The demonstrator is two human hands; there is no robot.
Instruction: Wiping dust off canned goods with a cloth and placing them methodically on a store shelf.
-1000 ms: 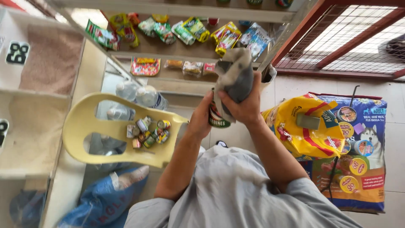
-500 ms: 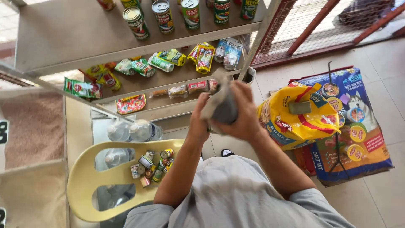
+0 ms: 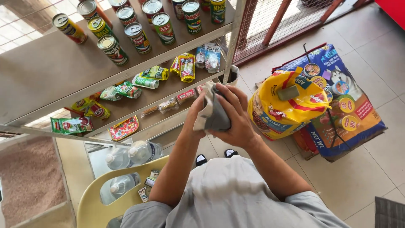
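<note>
My right hand (image 3: 236, 120) wraps a grey cloth (image 3: 215, 114) at chest height, fingers clamped over whatever it covers; my left hand (image 3: 197, 113) steadies its other side, fingers closed. Beyond, sachets (image 3: 185, 65) and cans (image 3: 162, 27) line the shelf (image 3: 46, 71).

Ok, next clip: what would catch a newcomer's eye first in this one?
Dead centre, the left hand and right hand are wrapped around a grey cloth. To the right on the tiled floor stands a bright yellow pet-food bag against a blue one. Upper left, tin cans stand on the top shelf.
</note>
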